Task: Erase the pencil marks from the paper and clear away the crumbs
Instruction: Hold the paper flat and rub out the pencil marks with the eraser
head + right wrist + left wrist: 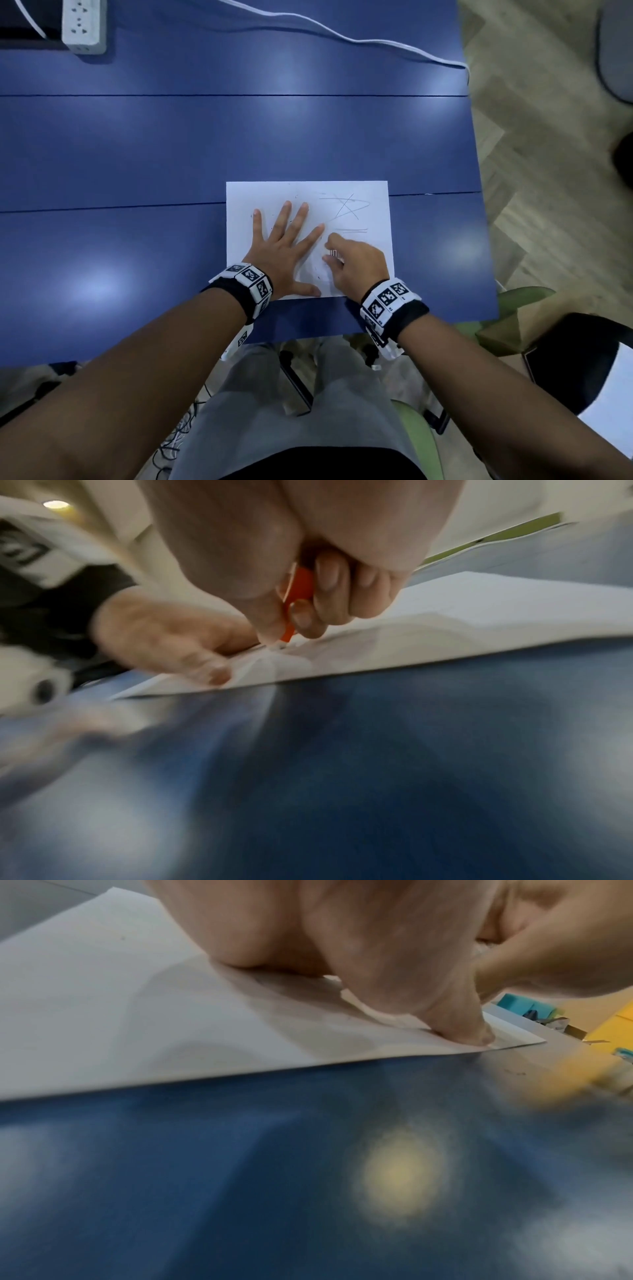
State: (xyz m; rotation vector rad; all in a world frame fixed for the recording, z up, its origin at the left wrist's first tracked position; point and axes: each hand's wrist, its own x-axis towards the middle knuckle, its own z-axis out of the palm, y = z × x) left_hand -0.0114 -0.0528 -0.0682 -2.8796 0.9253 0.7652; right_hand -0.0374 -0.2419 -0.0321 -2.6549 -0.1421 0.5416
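I keep L hand (281, 255) splayed flat to pin paper (376, 192) while R hand (356, 265) pinches orange-sleeved eraser (297, 599), rubbing near-edge marks (upper scribbles (346, 207) remain).

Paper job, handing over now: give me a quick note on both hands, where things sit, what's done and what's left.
Left hand: flat, fingers spread, pressing the paper onto the blue table.
Right hand: gripping the eraser, orange sleeve, white tip on the sheet near its front edge.
Done: the sheet's left and near parts look mostly free of lines.
Left: the star scribble and the double line on the far right part remain. Dark crumbs lie scattered on the sheet, not yet cleared.
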